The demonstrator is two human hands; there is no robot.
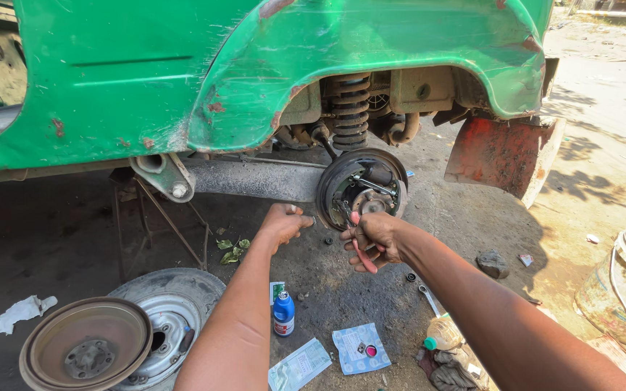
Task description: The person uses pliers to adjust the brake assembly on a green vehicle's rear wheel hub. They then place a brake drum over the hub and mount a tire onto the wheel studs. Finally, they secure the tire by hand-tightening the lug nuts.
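A brake drum [87, 353] rests on a removed wheel [170, 318] on the dirt beneath a green vehicle [182, 65]. The left hand [284, 223], fingers curled shut on nothing visible, reaches toward the exposed brake assembly [362, 190]. A blue bottle [283, 313] stands below. The right hand [372, 239] grips red-handled pliers [360, 250] against the assembly.

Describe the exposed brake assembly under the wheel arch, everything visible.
The brake assembly is a round, dark metal backing plate standing upright at the end of the axle beam, below the coil spring. No drum or wheel covers it: shoes, springs and a grey central hub show, dusty and worn. The right hand works red-handled pliers at its lower edge; the left hand is at its left rim, contact unclear.
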